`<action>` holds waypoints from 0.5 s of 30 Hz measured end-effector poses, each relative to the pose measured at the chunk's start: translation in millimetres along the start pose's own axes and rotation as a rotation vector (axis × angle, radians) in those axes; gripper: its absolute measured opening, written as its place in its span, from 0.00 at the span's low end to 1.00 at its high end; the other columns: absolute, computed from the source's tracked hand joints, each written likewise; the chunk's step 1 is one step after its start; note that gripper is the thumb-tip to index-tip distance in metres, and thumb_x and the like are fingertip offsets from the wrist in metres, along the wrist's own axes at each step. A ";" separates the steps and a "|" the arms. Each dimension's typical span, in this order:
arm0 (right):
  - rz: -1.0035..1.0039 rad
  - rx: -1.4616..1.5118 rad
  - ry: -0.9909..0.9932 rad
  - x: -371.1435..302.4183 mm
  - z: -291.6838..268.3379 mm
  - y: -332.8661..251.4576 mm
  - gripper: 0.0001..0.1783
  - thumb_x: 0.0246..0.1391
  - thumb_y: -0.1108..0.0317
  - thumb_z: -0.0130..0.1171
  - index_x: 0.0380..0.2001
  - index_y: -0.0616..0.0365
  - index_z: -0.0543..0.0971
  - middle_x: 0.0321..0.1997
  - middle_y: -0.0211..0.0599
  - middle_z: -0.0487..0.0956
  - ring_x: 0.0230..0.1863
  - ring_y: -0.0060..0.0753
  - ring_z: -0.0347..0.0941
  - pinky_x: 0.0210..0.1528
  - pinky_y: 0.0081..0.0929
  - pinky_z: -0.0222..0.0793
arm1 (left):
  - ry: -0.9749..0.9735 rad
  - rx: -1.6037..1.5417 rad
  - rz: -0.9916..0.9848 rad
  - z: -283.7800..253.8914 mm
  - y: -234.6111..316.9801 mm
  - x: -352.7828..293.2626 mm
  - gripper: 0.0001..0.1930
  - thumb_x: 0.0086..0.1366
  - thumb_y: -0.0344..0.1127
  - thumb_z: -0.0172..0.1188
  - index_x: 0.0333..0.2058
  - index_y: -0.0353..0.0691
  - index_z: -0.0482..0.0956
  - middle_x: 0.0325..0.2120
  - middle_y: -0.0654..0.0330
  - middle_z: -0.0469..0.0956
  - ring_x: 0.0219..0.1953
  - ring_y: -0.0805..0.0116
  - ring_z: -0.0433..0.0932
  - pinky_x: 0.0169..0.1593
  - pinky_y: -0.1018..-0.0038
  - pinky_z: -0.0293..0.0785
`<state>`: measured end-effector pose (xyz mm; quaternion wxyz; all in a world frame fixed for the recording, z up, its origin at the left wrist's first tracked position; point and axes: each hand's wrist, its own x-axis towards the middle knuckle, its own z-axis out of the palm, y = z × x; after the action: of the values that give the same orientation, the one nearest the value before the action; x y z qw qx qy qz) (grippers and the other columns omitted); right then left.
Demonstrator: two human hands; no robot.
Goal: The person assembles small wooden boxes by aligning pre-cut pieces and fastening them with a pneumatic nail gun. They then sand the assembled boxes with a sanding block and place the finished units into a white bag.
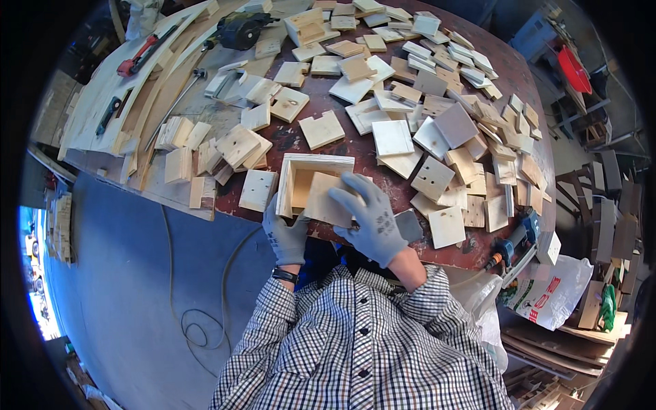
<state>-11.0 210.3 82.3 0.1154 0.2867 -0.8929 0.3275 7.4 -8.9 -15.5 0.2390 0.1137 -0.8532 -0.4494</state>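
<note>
An open-fronted plywood box (320, 159) stands at the table's near edge, facing me. My left hand (285, 236), in a grey glove, grips the box's lower left corner with the thumb bent at the front. In front of the opening, a square wooden board (322, 199) is held by my gloved right hand (376, 222). The fingers curl over the board's right side, and the board covers the right part of the opening. Whether it touches the box I cannot tell. A dark grey flat piece (409, 226) lies just right of my right hand.
Many cut wooden blocks (447, 227) cover the dark red table (301, 147), piled thickest at right. A blue power tool (519, 239) lies at the right edge. Long boards with a red-handled tool (139, 57) and a black power saw (239, 31) lie far left. A cable (224, 301) trails across the floor.
</note>
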 end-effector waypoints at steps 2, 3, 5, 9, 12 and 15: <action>-0.016 -0.158 -0.032 7.9 28.1 -3.0 0.49 0.42 0.59 0.80 0.70 0.41 0.71 0.77 0.46 0.63 0.71 0.54 0.66 0.67 0.52 0.66 | -0.003 -0.007 -0.032 -2.9 2.6 -2.8 0.39 0.52 0.43 0.81 0.60 0.35 0.77 0.54 0.46 0.80 0.58 0.44 0.77 0.64 0.53 0.71; 0.037 -0.165 -0.032 9.2 33.4 -9.4 0.50 0.42 0.58 0.80 0.71 0.41 0.70 0.77 0.47 0.63 0.71 0.54 0.66 0.66 0.52 0.67 | -0.008 -0.008 -0.060 -4.6 3.0 -5.4 0.39 0.52 0.41 0.80 0.61 0.35 0.76 0.54 0.46 0.79 0.59 0.44 0.76 0.65 0.53 0.70; 0.148 -0.209 0.053 1.3 43.9 -7.7 0.50 0.45 0.53 0.80 0.71 0.45 0.68 0.68 0.51 0.71 0.61 0.53 0.74 0.58 0.50 0.71 | -0.013 0.012 -0.058 -2.8 7.7 -3.6 0.40 0.51 0.39 0.80 0.62 0.35 0.74 0.55 0.47 0.79 0.60 0.44 0.75 0.66 0.52 0.69; 0.432 -0.133 0.073 -9.9 55.9 7.0 0.39 0.51 0.44 0.76 0.61 0.50 0.74 0.44 0.44 0.79 0.43 0.50 0.80 0.43 0.45 0.77 | -0.026 0.012 -0.041 -5.0 3.6 -8.7 0.41 0.51 0.37 0.79 0.63 0.36 0.73 0.56 0.47 0.78 0.60 0.45 0.74 0.67 0.52 0.68; 0.298 -0.171 -0.029 2.1 60.8 8.4 0.34 0.53 0.44 0.73 0.56 0.52 0.77 0.44 0.41 0.80 0.42 0.49 0.81 0.41 0.45 0.78 | -0.048 -0.026 -0.042 -6.6 3.8 -6.0 0.42 0.51 0.38 0.80 0.63 0.36 0.72 0.56 0.47 0.78 0.61 0.44 0.74 0.67 0.51 0.68; 0.321 -0.156 0.044 6.4 70.6 7.0 0.29 0.54 0.44 0.71 0.49 0.52 0.78 0.41 0.39 0.79 0.41 0.47 0.81 0.41 0.45 0.76 | -0.069 -0.032 -0.021 -8.5 6.1 -3.0 0.41 0.52 0.40 0.81 0.63 0.36 0.72 0.56 0.46 0.78 0.60 0.44 0.75 0.66 0.51 0.69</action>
<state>-21.6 166.0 27.6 0.1031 0.1234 -0.9472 0.2775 14.5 -10.2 -7.3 0.2066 0.1033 -0.8524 -0.4691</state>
